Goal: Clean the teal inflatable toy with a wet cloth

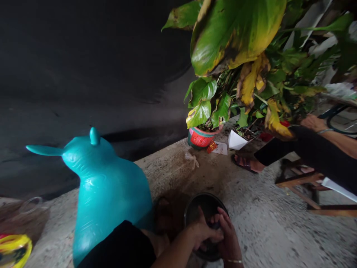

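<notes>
From where I stand, the person bends over a dark round bowl [195, 207] on the rough concrete floor [267, 230], with the left hand [204, 231] and the right hand [230, 235] brought close together above it. The left reaches in from the side, one finger stretched out over the hollow; the right curls in along the far edge, a thin bracelet [234, 261] at its wrist. As for the grip, the two hands meet, but the light is dim and the fingers overlap, so I can't tell whether they are clamped on anything small. To handle this well, I'd say, both hands should work low and inside the rim, so whatever slips drops into the bowl, with the wrists clear of the edge so that it isn't tipped. The bowl itself looks fairly deep and smooth, almost black inside, with a faint paler gleam around its rim; it sits flat, just beside the person's leg and near a glossy teal toy animal [111, 193]. Beyond it stands a potted plant [203, 137] with yellowing leaves, and off to the right another person's sandalled foot [247, 163] rests near a wooden stool [298, 182].
</notes>
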